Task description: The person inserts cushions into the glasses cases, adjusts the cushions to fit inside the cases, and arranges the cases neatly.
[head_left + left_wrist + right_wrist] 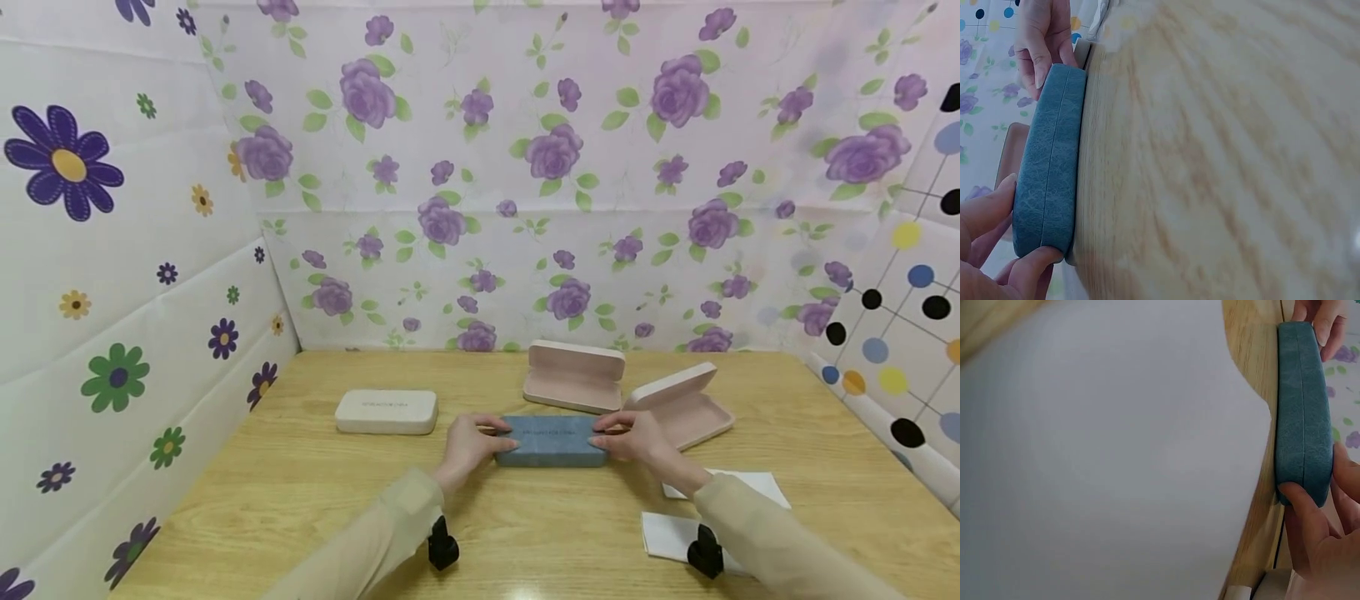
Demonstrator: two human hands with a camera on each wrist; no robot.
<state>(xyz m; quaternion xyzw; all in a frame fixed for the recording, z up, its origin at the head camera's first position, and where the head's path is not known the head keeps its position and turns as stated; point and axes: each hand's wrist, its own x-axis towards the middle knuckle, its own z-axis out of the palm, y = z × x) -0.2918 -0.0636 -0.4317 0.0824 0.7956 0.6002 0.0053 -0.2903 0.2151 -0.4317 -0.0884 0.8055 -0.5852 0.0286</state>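
Gripping one end each, the left hand [471,446] and right hand [637,439] have the blue case [551,450] between them, at the lower centre of the frame. Each thumb lies toward the front and the fingers farther back, parted only by the case's own width; a pinch at both ends probably helps it sit level, and leaves the lettering on top uncovered. From where I stand I can't tell whether its base rests on the table [262,500] or just clears it. The skin looks like leather, finely creased, round-cornered, with a thin seam along the front.

Left of centre, the white case [386,414] lies flat and closed, smooth and lettered too. Behind the blue one, a pink-lined case [573,377] gapes; another [678,408] gapes to its right, lids tipped up, likely on stiff hinges. White papers [663,535] lie lower right, partly hidden by the right sleeve [780,533]. The table's grain is yellowish and streaky.
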